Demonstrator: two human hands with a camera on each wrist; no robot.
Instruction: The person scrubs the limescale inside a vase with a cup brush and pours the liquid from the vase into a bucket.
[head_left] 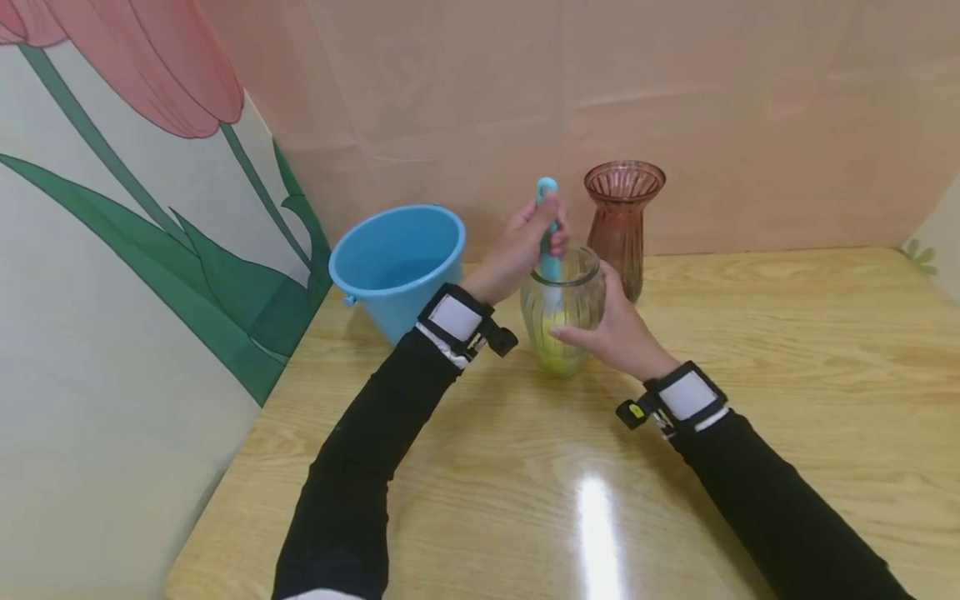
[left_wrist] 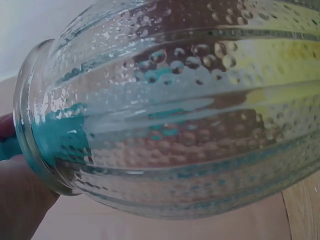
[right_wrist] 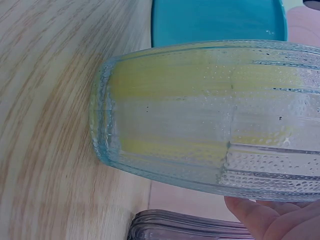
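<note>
A clear ribbed glass vase (head_left: 562, 312) stands on the wooden table (head_left: 787, 350). Inside it is a brush with a teal handle (head_left: 548, 225) and a yellow head (head_left: 553, 350). My left hand (head_left: 525, 246) grips the handle above the vase's mouth. My right hand (head_left: 611, 329) wraps around the vase's right side and holds it steady. The left wrist view is filled by the wet vase (left_wrist: 190, 105), with the teal handle (left_wrist: 60, 135) showing through its neck. In the right wrist view the vase's base (right_wrist: 200, 115) shows the yellow head (right_wrist: 200, 80) inside.
A light blue bucket (head_left: 397, 267) holding water stands left of the vase, against the flower-painted wall panel (head_left: 135, 250). A brown ribbed glass vase (head_left: 622, 221) stands just behind the clear one. The table stretches bare to the right and toward me.
</note>
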